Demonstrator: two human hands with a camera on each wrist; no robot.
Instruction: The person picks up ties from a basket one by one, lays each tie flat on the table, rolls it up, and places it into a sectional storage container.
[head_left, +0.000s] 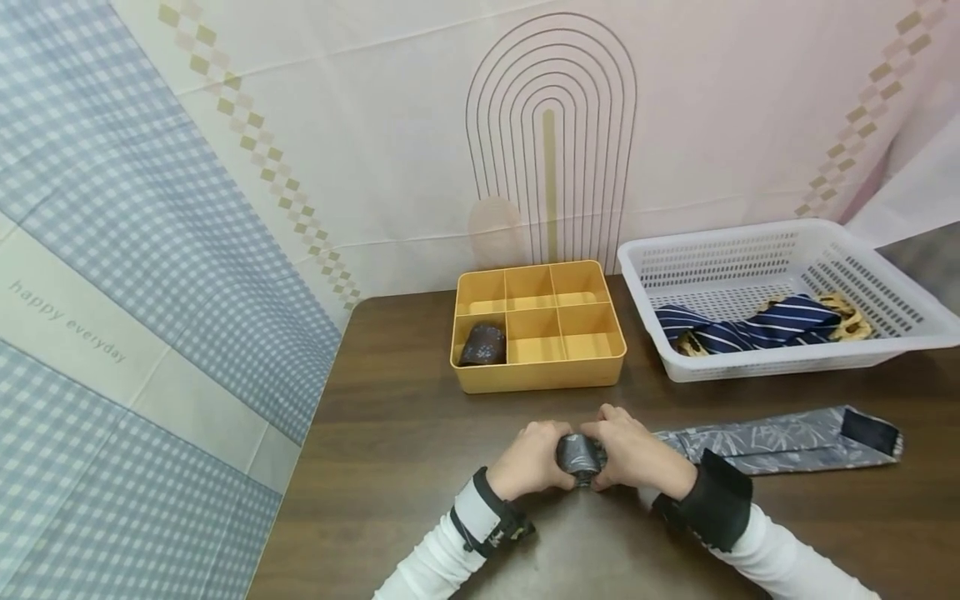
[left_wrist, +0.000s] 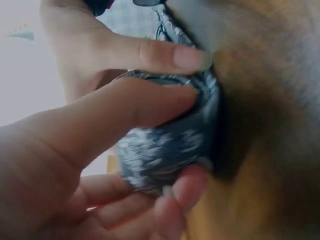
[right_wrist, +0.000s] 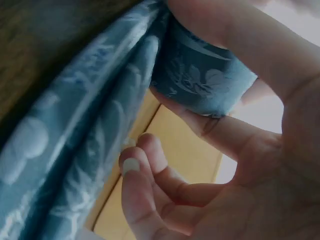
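Note:
A grey patterned tie (head_left: 780,439) lies on the dark wooden table (head_left: 390,433), its wide end stretched out to the right. Its near end is wound into a tight roll (head_left: 580,456). My left hand (head_left: 531,460) grips the roll (left_wrist: 170,145) from the left, thumb over the top and fingers beneath. From the right my right hand (head_left: 637,454) pinches the same roll (right_wrist: 200,75), and the unrolled length (right_wrist: 85,150) runs off past it.
A yellow divided box (head_left: 538,327) stands behind my hands, with a dark rolled tie (head_left: 482,344) in its front left compartment. A white plastic basket (head_left: 780,292) at the right holds a navy striped tie (head_left: 750,327) and a yellow patterned one (head_left: 843,317).

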